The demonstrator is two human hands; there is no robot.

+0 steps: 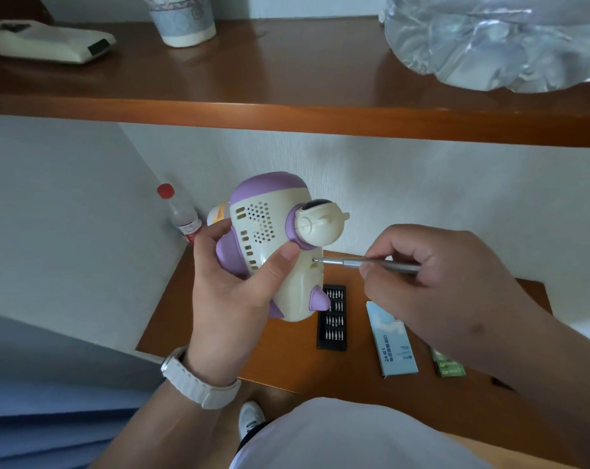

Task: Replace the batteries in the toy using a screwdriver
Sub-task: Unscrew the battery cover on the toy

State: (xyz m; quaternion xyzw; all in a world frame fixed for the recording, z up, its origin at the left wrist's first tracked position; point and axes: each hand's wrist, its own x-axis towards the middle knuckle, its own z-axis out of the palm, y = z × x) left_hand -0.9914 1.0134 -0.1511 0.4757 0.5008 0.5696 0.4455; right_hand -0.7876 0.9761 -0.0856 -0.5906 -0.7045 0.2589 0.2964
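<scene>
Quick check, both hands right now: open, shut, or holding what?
Left hand: grips the toy, thumb across its front.
Right hand: pinches the screwdriver, tip at the toy's screw hole.

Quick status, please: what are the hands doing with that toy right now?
Left hand grips toy. Right hand holds screwdriver, tip at toy's screw hole. Nothing in the way.

The pale blue box [393, 343] reads "24" beside Chinese characters; the green pack's [451, 365] print is too blurred.

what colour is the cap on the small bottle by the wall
Red cap on the small clear plastic bottle, clearest in the head view.
</scene>
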